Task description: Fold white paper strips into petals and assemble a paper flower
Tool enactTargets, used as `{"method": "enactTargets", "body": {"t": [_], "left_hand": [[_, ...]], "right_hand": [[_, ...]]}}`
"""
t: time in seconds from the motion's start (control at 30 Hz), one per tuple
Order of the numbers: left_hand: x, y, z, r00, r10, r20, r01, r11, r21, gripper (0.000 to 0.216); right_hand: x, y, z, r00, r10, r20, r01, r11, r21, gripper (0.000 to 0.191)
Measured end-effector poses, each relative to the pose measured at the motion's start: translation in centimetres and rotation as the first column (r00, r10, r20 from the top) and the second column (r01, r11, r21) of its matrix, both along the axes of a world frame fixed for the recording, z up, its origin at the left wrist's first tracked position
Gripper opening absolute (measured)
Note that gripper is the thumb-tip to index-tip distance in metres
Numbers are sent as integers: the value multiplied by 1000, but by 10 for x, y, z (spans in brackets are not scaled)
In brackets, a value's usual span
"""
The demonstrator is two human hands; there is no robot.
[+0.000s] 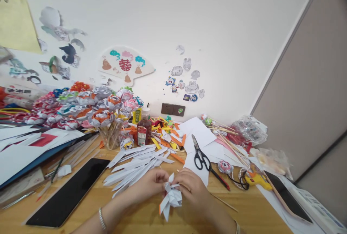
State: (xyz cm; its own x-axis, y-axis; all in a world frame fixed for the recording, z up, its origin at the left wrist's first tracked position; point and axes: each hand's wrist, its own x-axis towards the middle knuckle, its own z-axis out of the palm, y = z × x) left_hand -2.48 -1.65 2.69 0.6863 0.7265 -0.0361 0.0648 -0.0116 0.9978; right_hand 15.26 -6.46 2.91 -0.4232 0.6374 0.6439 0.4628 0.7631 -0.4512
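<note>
A white folded-paper flower (173, 198), with pointed petals and an orange edge on one of them, is held between my two hands above the wooden table. My left hand (153, 183) pinches it from the upper left. From the right, the fingers of my right hand (193, 190) close on its upper petals; part of the flower is hidden behind them. Just beyond my hands lies a spread of white paper strips (135, 167). Black-handled scissors (200, 156) rest on white paper sheets to the right.
Finished paper flowers (101, 116) crowd the back left, some in a clear cup (110, 138), near a brown bottle (144, 129). A dark tablet (70, 192) lies left. At right are a yellow glue gun (257, 180), a phone (287, 196), and a thin stick (223, 202).
</note>
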Motion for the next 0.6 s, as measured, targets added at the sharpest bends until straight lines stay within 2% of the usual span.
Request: {"method": "enactTargets", "body": {"t": [0.13,0.3,0.5,0.6], "left_hand": [[-2,1,0,998,-51,-44,53,998,46,20],[-4,-3,8,991,-116,-59,117,993,9,24],[-5,-5,9,991,-127,-45,126,992,-22,21],[-4,-4,8,992,-119,-51,118,993,-20,18]], "right_hand": [[0,-2,1,1000,-12,-12,10,995,-97,21],[2,-6,7,998,1,66,14,975,-223,16],[4,-8,15,984,29,175,-12,995,-101,27],[2,-10,16,988,20,152,-15,999,-35,27]]}}
